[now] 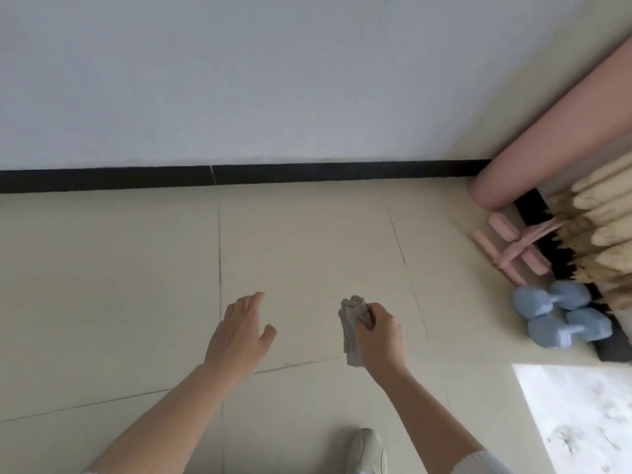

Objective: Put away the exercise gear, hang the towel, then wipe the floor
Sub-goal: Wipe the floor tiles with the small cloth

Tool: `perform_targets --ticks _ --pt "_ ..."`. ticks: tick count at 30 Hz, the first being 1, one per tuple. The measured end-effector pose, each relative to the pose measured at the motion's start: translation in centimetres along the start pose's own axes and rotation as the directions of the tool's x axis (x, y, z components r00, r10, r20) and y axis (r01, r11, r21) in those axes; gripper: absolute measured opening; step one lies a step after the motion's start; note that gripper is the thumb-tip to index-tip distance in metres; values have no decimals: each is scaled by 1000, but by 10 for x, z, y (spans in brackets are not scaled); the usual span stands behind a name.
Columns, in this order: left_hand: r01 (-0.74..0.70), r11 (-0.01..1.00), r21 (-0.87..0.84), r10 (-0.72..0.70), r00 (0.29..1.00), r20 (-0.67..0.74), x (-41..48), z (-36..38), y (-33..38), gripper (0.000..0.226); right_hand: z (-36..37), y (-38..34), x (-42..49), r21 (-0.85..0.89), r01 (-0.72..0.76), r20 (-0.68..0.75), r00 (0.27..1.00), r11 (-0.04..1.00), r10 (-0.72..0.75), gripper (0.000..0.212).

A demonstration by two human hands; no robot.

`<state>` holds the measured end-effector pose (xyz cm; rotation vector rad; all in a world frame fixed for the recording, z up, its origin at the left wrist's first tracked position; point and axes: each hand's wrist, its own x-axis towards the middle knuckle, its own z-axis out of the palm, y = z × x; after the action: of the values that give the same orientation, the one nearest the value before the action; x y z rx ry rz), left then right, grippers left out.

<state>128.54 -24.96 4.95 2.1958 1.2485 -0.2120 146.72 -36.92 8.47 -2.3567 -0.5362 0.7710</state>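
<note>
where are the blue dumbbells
Head view, right side: the blue dumbbells sit on the floor by the curtain, just nearer than the pink resistance band.

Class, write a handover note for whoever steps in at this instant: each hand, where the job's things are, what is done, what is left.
Left hand: open over the tiled floor, holding nothing.
Right hand: grips a bunched grey cloth.
Gear: the rolled pink mat leans in the corner. The pink band and two blue dumbbells lie on the floor beside it.
Done: gear looks put away. The towel is out of view, so unconfirmed.
Left: wipe the floor.
</note>
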Motion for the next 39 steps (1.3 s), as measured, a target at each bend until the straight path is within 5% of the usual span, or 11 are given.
perform_targets --ticks 7,9,13,18,30,36,39 --pt "111 990 90 -107 993 -48 138 165 -88 64 142 101 152 158 88 161 980 983 -114 6" --pt "131 984 123 -121 989 -89 166 189 -112 66 165 113 187 170 87 151 982 982 -113 19" --pt "156 959 238 -124 982 -145 195 218 -153 70 199 152 228 -326 304 56 951 895 -303 55" --pt "269 938 217 -241 959 -148 196 232 -173 76 246 186 227 -532 516 362 856 672 -370 71" --pt "312 941 128 -261 914 -312 238 244 -181 95 239 183 324 -435 719 338 689 543 -641 52" --pt "295 948 123 -242 914 -327 239 245 -187 95 216 137 404 -699 416 70 850 582 -523 40" --pt "297 946 126 -242 912 -331 238 245 -185 94 228 115 425 -644 348 -40 874 682 -484 41"
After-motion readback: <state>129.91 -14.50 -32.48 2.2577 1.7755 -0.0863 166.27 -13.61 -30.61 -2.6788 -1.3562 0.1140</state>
